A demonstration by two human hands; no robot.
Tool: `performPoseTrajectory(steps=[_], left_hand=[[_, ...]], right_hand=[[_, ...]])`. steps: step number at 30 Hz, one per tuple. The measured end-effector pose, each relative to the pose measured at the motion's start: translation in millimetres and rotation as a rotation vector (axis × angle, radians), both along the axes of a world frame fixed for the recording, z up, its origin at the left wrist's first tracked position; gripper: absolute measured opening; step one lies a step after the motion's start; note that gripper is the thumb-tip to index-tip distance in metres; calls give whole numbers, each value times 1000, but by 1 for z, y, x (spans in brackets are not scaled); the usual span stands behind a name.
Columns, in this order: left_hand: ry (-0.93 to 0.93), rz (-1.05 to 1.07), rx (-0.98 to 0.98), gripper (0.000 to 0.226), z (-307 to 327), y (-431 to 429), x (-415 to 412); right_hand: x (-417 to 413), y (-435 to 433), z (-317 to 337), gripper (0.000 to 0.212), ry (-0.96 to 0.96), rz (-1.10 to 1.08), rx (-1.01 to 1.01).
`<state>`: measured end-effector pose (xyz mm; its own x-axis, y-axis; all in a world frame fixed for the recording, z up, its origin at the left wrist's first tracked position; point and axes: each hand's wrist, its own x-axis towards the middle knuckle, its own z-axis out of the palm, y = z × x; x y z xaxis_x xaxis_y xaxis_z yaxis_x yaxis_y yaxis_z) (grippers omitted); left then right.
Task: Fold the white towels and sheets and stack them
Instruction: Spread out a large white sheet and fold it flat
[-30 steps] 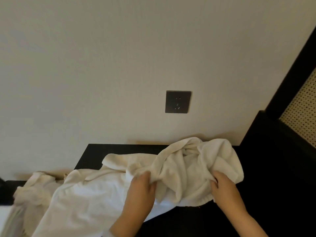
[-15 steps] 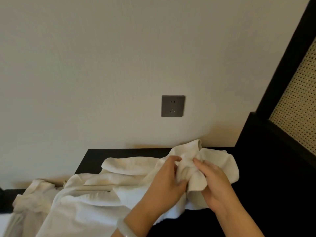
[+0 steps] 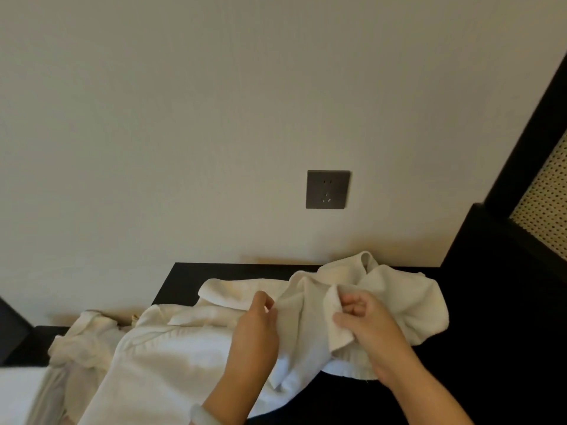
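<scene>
Crumpled sheet (image 3: 82,342): lay heaped at far left on the dark table (image 3: 181,280). Left hand (image 3: 257,329): raised, fingers curled, pinched the towel's edge. Towel (image 3: 399,302): white, lay bunched on the table behind both hands. Right hand (image 3: 365,323): thumb and fingers pinched a towel corner.

White towel (image 3: 408,305) crumpled on dark table (image 3: 184,280), right end, bunched in soft folds, one ridge poking up at back. Corner flap lifted, pinched by right hand (image 3: 368,326); next fold pinched by left hand (image 3: 257,329). Larger white sheet (image 3: 171,357) sprawls just left, rumpled, touching towel. Off-white cloth (image 3: 82,342) heaped far left, wrinkled.
</scene>
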<state>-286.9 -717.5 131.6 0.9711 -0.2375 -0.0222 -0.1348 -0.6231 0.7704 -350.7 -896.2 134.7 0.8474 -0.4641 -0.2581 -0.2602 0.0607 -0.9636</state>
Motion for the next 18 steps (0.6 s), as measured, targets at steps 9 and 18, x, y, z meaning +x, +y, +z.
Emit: performPoseTrajectory(steps=[9, 18], left_hand=[[325, -36, -390, 28, 18, -6, -27], [409, -150, -424, 35, 30, -4, -38]], right_hand=[[-20, 45, -1, 12, -24, -27, -88], [-31, 46, 5, 19, -69, 41, -314]])
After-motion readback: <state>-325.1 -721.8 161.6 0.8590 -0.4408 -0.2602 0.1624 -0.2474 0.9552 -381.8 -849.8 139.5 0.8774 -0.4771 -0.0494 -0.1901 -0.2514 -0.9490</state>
